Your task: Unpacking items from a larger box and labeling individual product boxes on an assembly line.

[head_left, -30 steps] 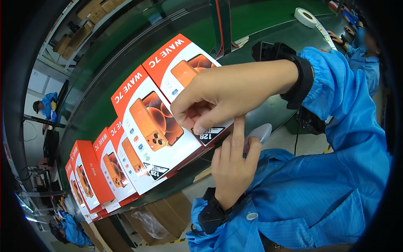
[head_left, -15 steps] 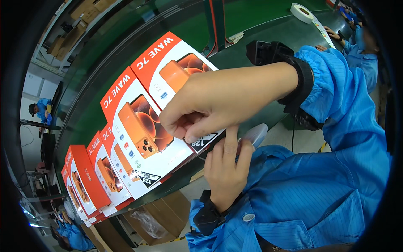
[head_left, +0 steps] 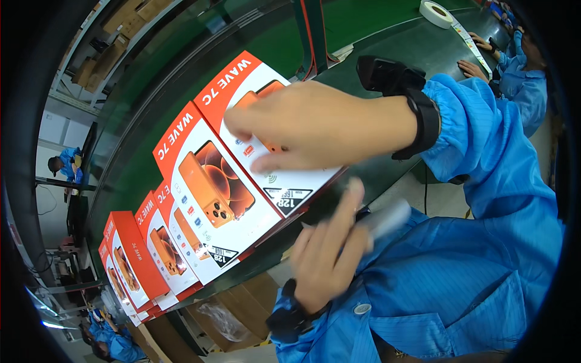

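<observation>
In front of me are overlapping flat red-and-white phone boxes, printed with orange phones. Above the farthest-right phone box [head_left: 290,175], my right hand [head_left: 302,124] hovers palm down, thumb and forefinger apart, with nothing visible between them; whether it touches the box cannot be told. My left hand [head_left: 330,257] is beside that box's near corner, blurred, forefinger stretched out. A pale, rounded flat thing [head_left: 390,219] is held at its thumb side, too smeared to name. Another phone box [head_left: 209,187] lies just left of the first.
More phone boxes [head_left: 130,260] overlap toward the left end of the dark green bench [head_left: 387,54]. A white label roll [head_left: 436,14] trails its strip at the far right, beside a co-worker's hands [head_left: 475,60]. Below the bench edge is an open cardboard carton [head_left: 242,308].
My right hand has moved up and left from the box's near corner, its fingers parting. My left hand has drawn slightly away from the corner. The boxes appear shifted slightly in view.
</observation>
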Tool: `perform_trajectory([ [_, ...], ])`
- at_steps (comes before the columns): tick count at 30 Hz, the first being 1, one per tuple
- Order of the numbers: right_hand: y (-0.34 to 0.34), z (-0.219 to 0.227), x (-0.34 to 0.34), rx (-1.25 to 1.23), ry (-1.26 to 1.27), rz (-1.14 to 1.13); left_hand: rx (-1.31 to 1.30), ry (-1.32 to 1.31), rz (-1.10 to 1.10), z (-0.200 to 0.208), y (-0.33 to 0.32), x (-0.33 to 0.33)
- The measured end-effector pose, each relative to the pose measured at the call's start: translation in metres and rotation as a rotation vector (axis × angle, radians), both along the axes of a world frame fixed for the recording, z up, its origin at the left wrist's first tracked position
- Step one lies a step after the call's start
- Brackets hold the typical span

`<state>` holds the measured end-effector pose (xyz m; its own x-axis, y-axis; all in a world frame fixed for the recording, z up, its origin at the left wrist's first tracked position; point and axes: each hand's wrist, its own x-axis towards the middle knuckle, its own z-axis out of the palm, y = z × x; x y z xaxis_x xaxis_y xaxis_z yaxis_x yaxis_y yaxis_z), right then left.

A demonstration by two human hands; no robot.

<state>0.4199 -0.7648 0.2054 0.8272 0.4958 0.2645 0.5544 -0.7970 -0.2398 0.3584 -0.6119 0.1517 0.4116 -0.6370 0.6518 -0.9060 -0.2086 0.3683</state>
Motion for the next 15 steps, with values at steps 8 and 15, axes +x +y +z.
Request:
perform_trajectory([
  [8, -0.04, -0.048, -0.03, 1.0, 0.564, -0.009, -0.428, 0.875, 0.566, 0.031, 0.057, 0.013],
  [15, -0.12, -0.037, -0.113, 1.459, 0.281, -0.273, -0.081, 0.623, 0.175, 0.034, -0.035, -0.009],
])
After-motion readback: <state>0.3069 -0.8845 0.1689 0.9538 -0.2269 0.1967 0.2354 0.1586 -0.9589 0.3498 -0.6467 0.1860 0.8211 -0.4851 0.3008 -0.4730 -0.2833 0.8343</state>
